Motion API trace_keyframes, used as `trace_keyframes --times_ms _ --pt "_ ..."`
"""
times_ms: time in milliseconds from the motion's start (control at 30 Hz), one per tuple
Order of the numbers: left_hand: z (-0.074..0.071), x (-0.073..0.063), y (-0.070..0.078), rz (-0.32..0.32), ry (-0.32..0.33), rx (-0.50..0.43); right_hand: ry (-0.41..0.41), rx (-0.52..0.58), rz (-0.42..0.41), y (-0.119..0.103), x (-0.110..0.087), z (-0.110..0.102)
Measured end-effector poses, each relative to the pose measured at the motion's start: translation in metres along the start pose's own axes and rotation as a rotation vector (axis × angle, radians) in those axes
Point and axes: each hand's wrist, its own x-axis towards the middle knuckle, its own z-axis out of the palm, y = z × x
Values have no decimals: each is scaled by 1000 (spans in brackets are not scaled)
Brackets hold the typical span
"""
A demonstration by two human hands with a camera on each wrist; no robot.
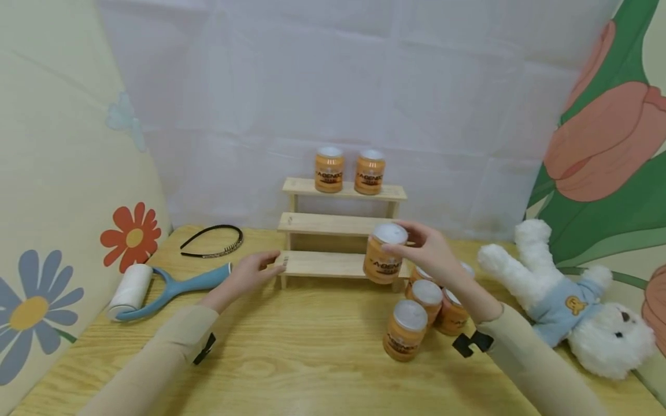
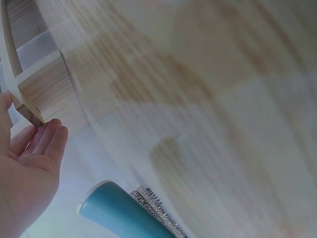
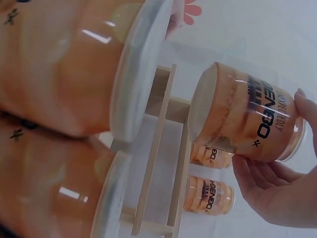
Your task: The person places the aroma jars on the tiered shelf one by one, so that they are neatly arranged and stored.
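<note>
Currently, an orange can [image 1: 384,261] is off the worktop [image 1: 291,358], nearly upright, in front of the right end of a three-tiered wooden shelf [image 1: 322,263]. The right hand [image 1: 436,254] is the nearer one and is clamped on it near the lid: the can lies to the left of the palm, thumb on its near side, fingers round the right and far side. Its long axis stands across the boards, which run left to right; that crossing is probably what matters most. Whether its base touches a board I cannot tell. At the shelf's left end, the left hand [image 1: 250,274] has thumb and fingers on either side of the lowest board. On the top tier stand a left can [image 1: 329,171] and a right can [image 1: 370,174]. More cans [image 1: 403,334] cluster nearer, below the right hand. Farther out, a lint roller [image 1: 192,283] and headband [image 1: 224,252] lie left, a plush toy [image 1: 559,306] right.
</note>
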Motion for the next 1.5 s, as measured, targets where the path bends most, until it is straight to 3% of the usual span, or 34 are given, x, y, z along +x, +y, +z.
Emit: trace_keyframes --times_ms 233,567,900,1500 --pt "-1 -2 1 -9 3 0 -17 93 23 -6 23 16" --pt "-4 -2 2 -9 20 12 -16 44 -32 -18 59 31" --pt "-4 -3 4 -9 10 -1 -38 68 -48 -25 92 55" --pt "4 -3 6 -32 -4 -3 -41 76 -43 -20 129 93"
